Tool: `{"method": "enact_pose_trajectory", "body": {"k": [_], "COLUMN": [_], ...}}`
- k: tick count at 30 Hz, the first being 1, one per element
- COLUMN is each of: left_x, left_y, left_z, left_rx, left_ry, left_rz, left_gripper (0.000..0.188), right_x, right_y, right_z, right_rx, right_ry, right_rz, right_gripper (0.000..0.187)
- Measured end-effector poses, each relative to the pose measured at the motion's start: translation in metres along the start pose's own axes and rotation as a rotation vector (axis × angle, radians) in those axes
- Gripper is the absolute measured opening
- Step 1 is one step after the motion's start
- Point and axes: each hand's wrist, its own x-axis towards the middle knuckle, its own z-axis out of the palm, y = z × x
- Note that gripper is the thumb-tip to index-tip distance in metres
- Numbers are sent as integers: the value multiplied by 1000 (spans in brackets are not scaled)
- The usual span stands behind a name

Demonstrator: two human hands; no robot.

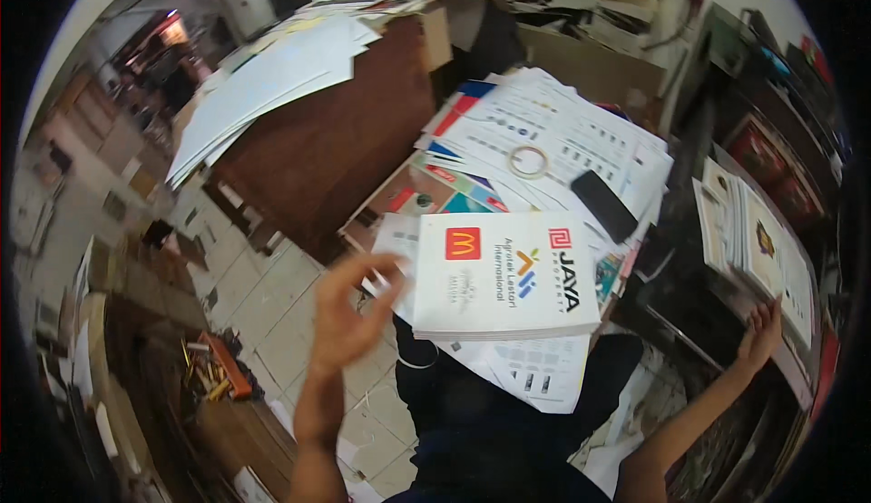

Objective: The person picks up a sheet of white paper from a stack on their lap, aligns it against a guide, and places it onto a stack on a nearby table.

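A thick stack of white printed sheets (481,308) with coloured logos lies in front of me, over my lap. Just off its left edge is my left hand (349,317), slightly blurred, with fingers curved and apart and nothing seen in them. Out to the right, my right hand (762,335) has its fingers closed at the near edge of another pile of printed sheets (758,240), which has a dark emblem on top. How many sheets those fingers take in cannot be made out. Looser printed paper (535,371) sticks out below the front stack.
Behind the stack, a dark phone (604,206) and a tape roll (528,162) rest on spread papers (581,131). A brown cabinet (336,131) topped with white sheets (272,90) stands far left. An orange box of small tools (222,365) sits low at left. Dark machinery (680,308) flanks the right.
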Motion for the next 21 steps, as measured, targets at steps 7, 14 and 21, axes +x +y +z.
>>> {"method": "enact_pose_trajectory", "body": {"k": [7,14,21], "left_x": [142,202,196], "left_y": [-7,-65,-42], "left_z": [-143,-181,-171], "left_rx": [706,905,869], "left_ry": [485,-28,35], "left_rz": [300,-72,345], "left_gripper": [37,47,19], "right_x": [-12,-36,-84], "right_y": [-6,-14,-32], "right_z": [36,20,54], "right_rx": [104,62,90], "right_ry": [-35,-24,-189], "right_rz": [29,20,-239], "right_gripper": [28,33,29]}}
